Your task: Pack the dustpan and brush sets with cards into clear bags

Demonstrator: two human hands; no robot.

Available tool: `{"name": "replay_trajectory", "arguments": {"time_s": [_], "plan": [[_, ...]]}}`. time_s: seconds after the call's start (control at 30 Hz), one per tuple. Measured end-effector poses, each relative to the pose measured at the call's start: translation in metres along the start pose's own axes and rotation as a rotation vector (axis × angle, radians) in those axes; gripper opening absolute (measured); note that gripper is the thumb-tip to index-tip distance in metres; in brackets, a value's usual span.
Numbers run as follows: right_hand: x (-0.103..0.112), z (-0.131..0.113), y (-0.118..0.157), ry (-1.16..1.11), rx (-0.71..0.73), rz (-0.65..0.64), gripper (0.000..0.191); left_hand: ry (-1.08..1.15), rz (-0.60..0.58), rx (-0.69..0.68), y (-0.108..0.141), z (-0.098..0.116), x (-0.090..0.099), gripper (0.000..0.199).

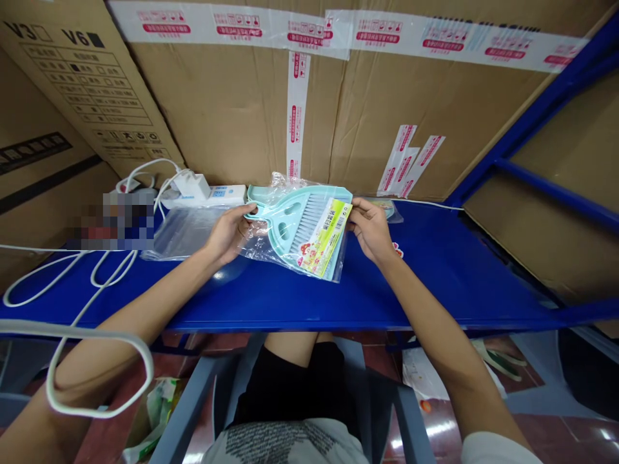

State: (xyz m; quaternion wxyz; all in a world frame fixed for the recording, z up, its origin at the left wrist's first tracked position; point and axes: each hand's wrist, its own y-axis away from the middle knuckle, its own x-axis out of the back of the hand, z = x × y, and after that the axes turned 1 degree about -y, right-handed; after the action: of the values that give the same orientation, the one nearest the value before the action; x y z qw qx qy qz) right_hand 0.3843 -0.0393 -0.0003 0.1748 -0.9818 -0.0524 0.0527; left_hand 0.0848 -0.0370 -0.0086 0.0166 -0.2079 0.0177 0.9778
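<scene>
A light teal dustpan and brush set (285, 225) lies inside a clear plastic bag, raised above the blue table (290, 309). Through the plastic a yellow-green label (322, 241) shows across the bristles. At the handle end, my left hand (229, 235) pinches the set through the bag. The fingers of my right hand (371, 229) close on the upper right corner of the bag, beside the label. Behind my left hand, a stack of clear plastic bags (181, 232) rests on the table.
A white power strip (229, 194) with a plugged-in adapter (193, 187) stands at the back. White cables (97, 283) loop over the left side. Cardboard (232, 109) walls the rear; a blue metal frame (541, 96) rises right. Another small packet (389, 209) lies behind my right hand.
</scene>
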Motion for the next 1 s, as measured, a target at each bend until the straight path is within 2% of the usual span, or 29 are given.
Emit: {"name": "replay_trajectory", "arguments": {"time_s": [0.1,0.2,0.43,0.6,0.83,1.0], "plan": [[0.0,0.0,0.0,0.057,0.035,-0.035,0.044,-0.014,0.005,-0.009,-0.001,0.0,0.001,0.017],[-0.001,0.002,-0.001,0.115,0.093,-0.003,0.053,-0.003,0.015,-0.023,0.0,0.001,0.0,0.014],[0.0,0.007,-0.002,0.185,0.168,0.1,0.03,0.007,-0.02,-0.011,0.005,0.003,-0.005,0.018],[0.004,0.008,-0.004,0.11,0.088,0.15,0.033,0.012,0.008,-0.04,0.004,0.003,-0.004,0.017],[0.003,0.008,-0.003,-0.009,-0.093,-0.032,0.051,0.007,0.003,-0.062,0.004,0.005,-0.002,0.02],[-0.002,0.01,-0.002,-0.078,-0.093,0.056,0.048,-0.019,-0.005,-0.06,0.007,0.004,-0.005,0.023]]}}
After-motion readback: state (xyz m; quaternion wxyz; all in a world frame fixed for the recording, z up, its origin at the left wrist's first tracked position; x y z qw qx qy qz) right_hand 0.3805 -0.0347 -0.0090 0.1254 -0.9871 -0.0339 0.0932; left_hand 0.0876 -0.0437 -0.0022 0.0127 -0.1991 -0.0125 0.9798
